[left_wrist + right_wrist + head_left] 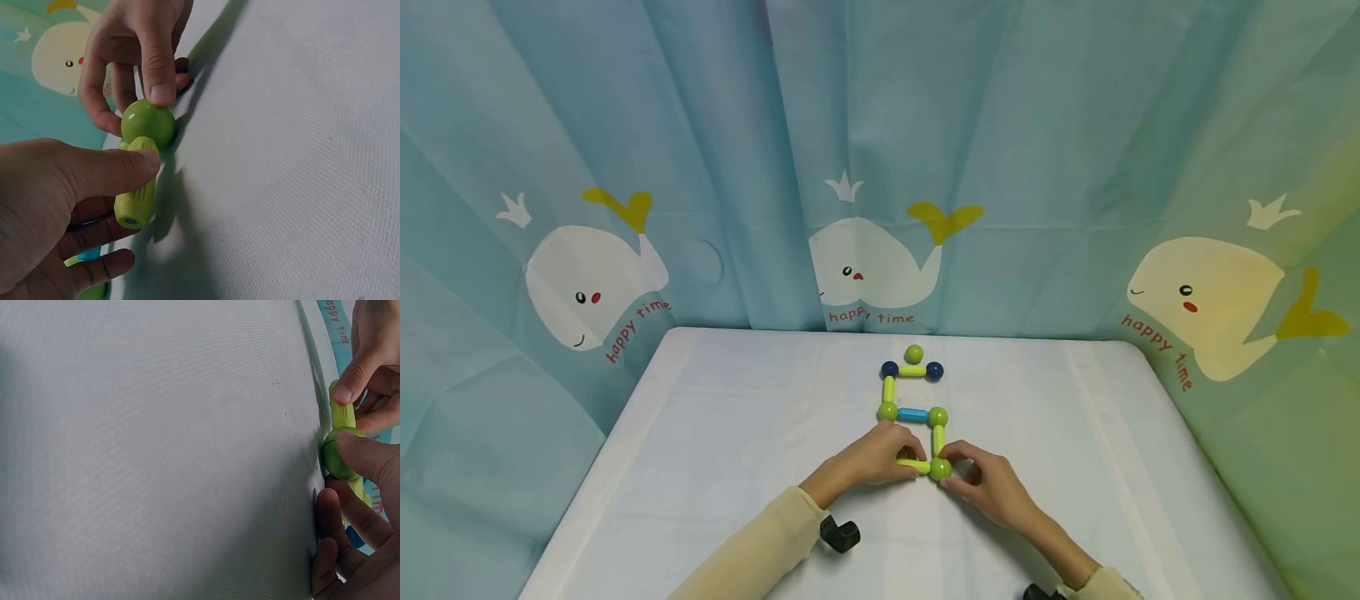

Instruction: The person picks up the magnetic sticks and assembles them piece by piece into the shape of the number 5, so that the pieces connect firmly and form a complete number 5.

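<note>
My left hand (880, 454) pinches a yellow-green rod (136, 203) between thumb and fingers. One end of that rod meets a green ball (940, 469), which my right hand (994, 486) holds between thumb and fingers. From this ball another yellow-green rod (938, 442) runs back to a second green ball (937, 417). A blue rod (913, 414) links that one to a green ball (887, 411) on the left. Beyond it, a yellow-green rod (889, 389) leads to a dark blue ball (890, 369), then a rod (913, 372) and another dark blue ball (934, 371).
A single green ball (913, 354) lies behind the dark blue balls, near the back edge of the white table (760, 400). A curtain (1037, 125) with whale prints hangs behind it. Black devices (840, 534) sit at both wrists.
</note>
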Action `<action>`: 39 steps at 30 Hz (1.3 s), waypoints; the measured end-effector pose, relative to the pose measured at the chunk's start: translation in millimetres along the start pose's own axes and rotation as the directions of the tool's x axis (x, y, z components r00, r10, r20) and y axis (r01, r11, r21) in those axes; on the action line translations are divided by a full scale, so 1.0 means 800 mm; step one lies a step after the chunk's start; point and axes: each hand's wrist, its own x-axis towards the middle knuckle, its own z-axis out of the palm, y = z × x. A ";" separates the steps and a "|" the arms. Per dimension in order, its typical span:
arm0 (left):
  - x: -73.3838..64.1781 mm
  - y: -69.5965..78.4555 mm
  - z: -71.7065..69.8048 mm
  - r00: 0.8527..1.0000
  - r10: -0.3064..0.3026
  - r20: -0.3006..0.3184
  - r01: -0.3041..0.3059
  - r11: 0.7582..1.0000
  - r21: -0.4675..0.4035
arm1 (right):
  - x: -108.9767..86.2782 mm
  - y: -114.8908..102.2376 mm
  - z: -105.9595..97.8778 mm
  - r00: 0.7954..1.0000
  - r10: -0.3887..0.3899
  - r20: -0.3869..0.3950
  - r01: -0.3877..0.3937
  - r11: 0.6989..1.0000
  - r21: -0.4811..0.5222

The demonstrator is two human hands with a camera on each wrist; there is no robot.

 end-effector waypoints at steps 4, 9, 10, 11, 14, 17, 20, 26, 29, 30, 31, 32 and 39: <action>0.001 -0.002 -0.001 1.000 -0.002 0.004 0.002 1.000 -0.001 | 0.000 0.000 0.000 1.000 0.009 0.002 -0.009 1.000 -0.003; 0.002 -0.004 -0.010 1.000 0.002 0.003 -0.002 1.000 -0.022 | 0.001 0.000 0.000 1.000 0.010 0.005 -0.010 1.000 -0.008; 0.002 -0.004 -0.013 1.000 0.001 0.002 -0.001 1.000 -0.029 | 0.001 0.001 0.000 1.000 0.005 0.005 -0.005 1.000 -0.008; 0.003 -0.005 -0.016 1.000 0.002 -0.001 -0.002 0.999 -0.032 | 0.001 0.001 0.000 1.000 0.003 0.005 -0.003 1.000 -0.009; 0.004 -0.007 -0.028 1.000 0.005 -0.014 -0.005 0.999 -0.035 | 0.001 0.001 0.000 1.000 -0.003 0.005 0.003 1.000 -0.012; 0.007 -0.011 -0.040 0.999 0.018 -0.040 -0.019 0.999 -0.032 | 0.001 0.002 0.001 1.000 0.000 0.007 0.000 1.000 -0.010; 0.010 -0.015 -0.050 0.997 0.025 -0.076 -0.026 1.000 -0.013 | 0.001 0.001 0.001 1.000 0.010 0.013 -0.010 1.000 -0.008; 0.018 -0.018 -0.064 0.991 -0.013 -0.134 0.018 0.999 0.037 | 0.001 -0.001 0.000 0.998 0.045 0.031 -0.045 0.999 -0.007; 0.023 -0.018 -0.071 0.985 -0.040 -0.168 0.052 0.997 0.066 | 0.001 -0.002 0.000 0.998 0.053 0.034 -0.052 0.999 -0.007; 0.025 -0.019 -0.073 0.983 -0.047 -0.179 0.060 0.996 0.072 | 0.001 -0.002 0.000 0.998 0.055 0.034 -0.055 0.998 -0.007; 0.027 -0.019 -0.076 0.980 -0.059 -0.189 0.074 0.995 0.074 | 0.001 -0.003 0.000 0.998 0.057 0.034 -0.057 0.998 -0.009; 0.030 -0.021 -0.078 0.977 -0.070 -0.200 0.086 0.994 0.072 | 0.001 -0.003 0.000 0.998 0.059 0.035 -0.058 0.998 -0.010; 0.058 -0.035 -0.093 0.951 -0.131 -0.281 0.136 0.991 -0.002 | -0.001 -0.005 0.000 0.996 0.077 0.035 -0.077 0.997 -0.019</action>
